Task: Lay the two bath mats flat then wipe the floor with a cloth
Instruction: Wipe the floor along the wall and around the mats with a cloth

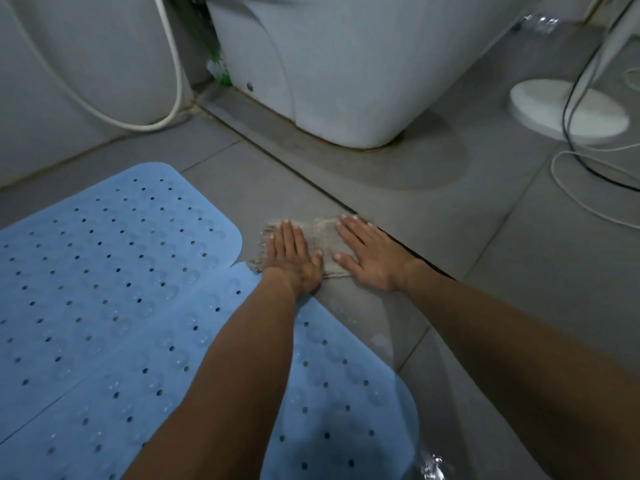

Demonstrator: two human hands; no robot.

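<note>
Grey floor tiles (433, 209) fill most of the view, crossed by a dark slot-like channel that runs diagonally from the wall corner toward the right forearm. Two light-blue perforated bath mats lie flat on the tiles, edge to edge: the far mat (104, 244) reaches toward the wall on the left, and the near mat (322, 386) runs under the left forearm, its rounded corner at the lower middle. A white toilet base (332, 74) stands at the top centre, its foot just beyond the channel, with a white hose (175, 81) looping down the wall to its left. At the right sit a round white stand base (568, 110) and, near it, a black cable (568, 129) and a white cable (561, 181) trailing over the tiles. A small beige cloth (320, 237) with a frayed left edge lies on the floor between the mats' corners and the channel. The left hand (292, 258) presses flat on its left part, fingers straight and together; the right hand (372, 256) presses flat on its right part, fingers straight and spread, its outer edge beside the channel.
</note>
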